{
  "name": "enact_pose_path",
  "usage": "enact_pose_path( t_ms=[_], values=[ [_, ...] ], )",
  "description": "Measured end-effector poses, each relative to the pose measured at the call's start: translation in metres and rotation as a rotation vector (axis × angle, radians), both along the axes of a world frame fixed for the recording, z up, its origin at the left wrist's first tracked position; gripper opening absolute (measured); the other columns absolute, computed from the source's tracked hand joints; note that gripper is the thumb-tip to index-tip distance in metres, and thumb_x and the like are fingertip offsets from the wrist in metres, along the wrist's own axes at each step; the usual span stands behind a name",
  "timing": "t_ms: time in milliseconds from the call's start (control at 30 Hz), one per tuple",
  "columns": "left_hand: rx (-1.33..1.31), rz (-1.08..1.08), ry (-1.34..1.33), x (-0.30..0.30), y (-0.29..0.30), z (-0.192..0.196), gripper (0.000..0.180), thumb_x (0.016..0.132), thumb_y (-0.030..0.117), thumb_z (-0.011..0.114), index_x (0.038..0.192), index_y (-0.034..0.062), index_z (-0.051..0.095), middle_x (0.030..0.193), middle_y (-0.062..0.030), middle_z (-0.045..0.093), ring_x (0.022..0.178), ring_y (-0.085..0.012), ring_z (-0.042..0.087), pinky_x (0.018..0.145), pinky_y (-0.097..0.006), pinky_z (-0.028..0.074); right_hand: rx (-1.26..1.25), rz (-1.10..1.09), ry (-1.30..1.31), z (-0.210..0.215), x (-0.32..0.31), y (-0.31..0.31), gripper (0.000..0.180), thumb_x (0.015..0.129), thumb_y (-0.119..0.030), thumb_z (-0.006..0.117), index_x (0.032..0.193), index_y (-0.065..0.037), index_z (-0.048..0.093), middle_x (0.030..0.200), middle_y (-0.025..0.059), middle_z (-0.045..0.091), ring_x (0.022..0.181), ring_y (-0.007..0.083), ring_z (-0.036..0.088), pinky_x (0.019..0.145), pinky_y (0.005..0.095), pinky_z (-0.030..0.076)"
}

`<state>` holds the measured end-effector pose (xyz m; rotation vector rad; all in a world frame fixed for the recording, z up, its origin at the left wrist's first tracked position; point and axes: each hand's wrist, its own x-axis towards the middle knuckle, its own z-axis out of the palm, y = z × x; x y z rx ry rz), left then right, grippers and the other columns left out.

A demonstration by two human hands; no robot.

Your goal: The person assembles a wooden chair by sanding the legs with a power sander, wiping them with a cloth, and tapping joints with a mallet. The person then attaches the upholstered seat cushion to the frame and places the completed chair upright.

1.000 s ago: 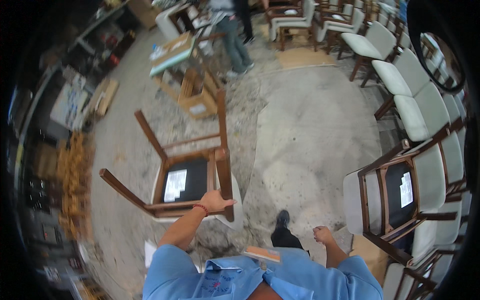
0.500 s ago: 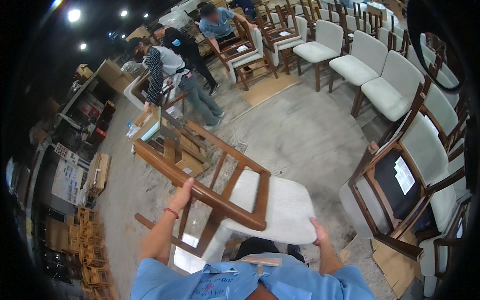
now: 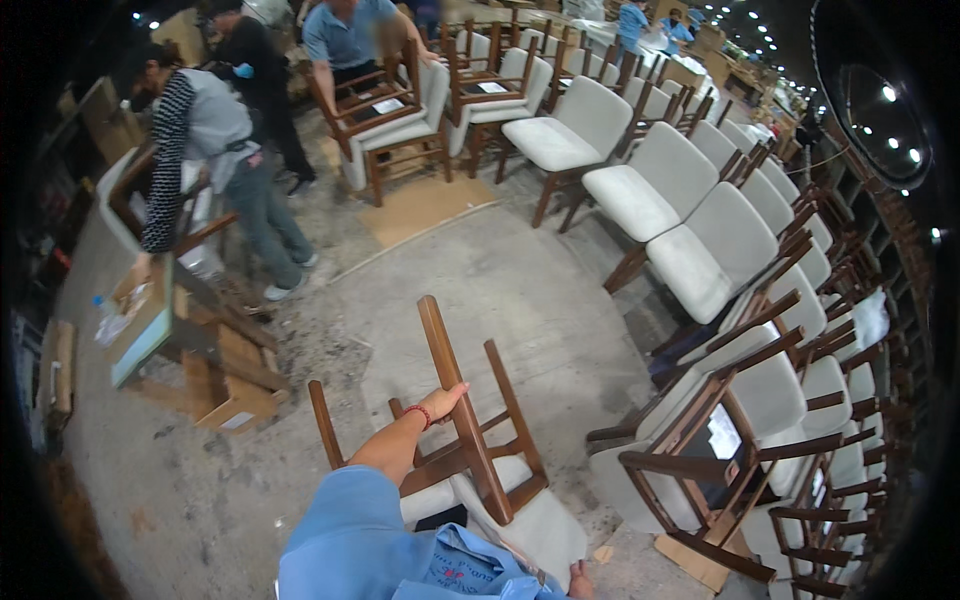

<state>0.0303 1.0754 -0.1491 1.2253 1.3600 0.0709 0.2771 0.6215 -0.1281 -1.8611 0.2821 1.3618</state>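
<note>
A chair with dark brown wooden legs [image 3: 470, 450] and a pale grey padded panel [image 3: 540, 535] is held tilted in front of me, its legs pointing up and away. My left hand [image 3: 445, 402], with a red bracelet at the wrist, is closed round the thick wooden bar. At the panel's lower right edge, my right hand [image 3: 580, 580] grips the padding; only part of it shows at the bottom of the picture. My own blue sleeve and shirt hide some of the chair's near side.
On the right, upturned chairs [image 3: 700, 440] are stacked on others. Upright chairs [image 3: 705, 245] stand in a row beyond. At the left are a cardboard box [image 3: 235, 405] by a wooden frame and a person in a patterned sleeve [image 3: 215, 130]. Another person in blue [image 3: 345, 40] handles stacked chairs.
My view has swung right. The chair has turned, so its thick bar points away from me instead of to the left, and it sits lower in view. Both hands keep hold.
</note>
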Motion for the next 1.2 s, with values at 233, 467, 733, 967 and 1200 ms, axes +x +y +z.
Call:
enact_pose_path(
  t_ms=[233, 467, 733, 967, 1200],
  values=[
    [0.238, -0.196, 0.054, 0.037, 0.092, -0.056, 0.092, 0.087, 0.078, 0.031, 0.109, -0.0047, 0.067, 0.114, -0.0288, 0.064, 0.111, -0.0377, 0.06, 0.097, -0.044, 0.045, -0.178, 0.065, -0.037, 0.056, -0.033, 0.095, 0.05, 0.1, -0.022, 0.041, 0.147, -0.013, 0.032, 0.127, 0.0156, 0.053, 0.103, 0.0271, 0.058, 0.075, 0.0431, 0.053],
    [0.45, 0.082, 0.216, -0.003, 0.137, -0.007, 0.072, 0.094, 0.057, 0.045, 0.132, -0.0034, 0.051, 0.134, -0.0244, 0.053, 0.127, -0.0372, 0.048, 0.107, -0.044, 0.038, -0.016, 0.265, -0.002, 0.081, 0.055, 0.24, 0.051, 0.099, -0.036, 0.04, 0.141, -0.007, 0.041, 0.103, 0.0185, 0.063, 0.081, 0.0262, 0.065, 0.062, 0.04, 0.056],
    [0.472, 0.718, 0.55, -0.157, 0.064, 0.024, 0.059, 0.088, 0.044, 0.061, 0.124, -0.0031, 0.058, 0.129, -0.0281, 0.055, 0.123, -0.0413, 0.051, 0.104, -0.044, 0.04, 0.173, 1.176, -0.586, 0.135, 0.142, 0.58, 0.07, 0.09, -0.057, 0.058, 0.07, 0.009, 0.063, 0.054, 0.018, 0.061, 0.046, 0.0245, 0.062, 0.044, 0.0363, 0.049],
    [0.025, 0.987, 0.806, -0.165, -0.11, 0.058, 0.055, 0.088, 0.025, 0.061, 0.124, -0.0153, 0.05, 0.122, -0.0339, 0.057, 0.119, -0.044, 0.055, 0.101, -0.044, 0.043, 0.209, 1.54, -1.057, 0.13, 0.084, 0.775, 0.042, 0.084, -0.043, 0.066, 0.085, -0.001, 0.071, 0.083, 0.0143, 0.072, 0.077, 0.0275, 0.07, 0.073, 0.0381, 0.055],
    [-0.23, 0.391, 0.598, -0.103, -0.127, 0.028, 0.05, 0.089, 0.038, 0.059, 0.116, -0.0043, 0.059, 0.109, -0.0222, 0.064, 0.102, -0.0347, 0.061, 0.086, -0.041, 0.048, 0.18, 1.547, -1.137, 0.096, 0.086, 0.787, 0.04, 0.086, -0.037, 0.064, 0.109, -0.005, 0.069, 0.111, 0.015, 0.069, 0.104, 0.0308, 0.066, 0.087, 0.0409, 0.053]
  ],
)
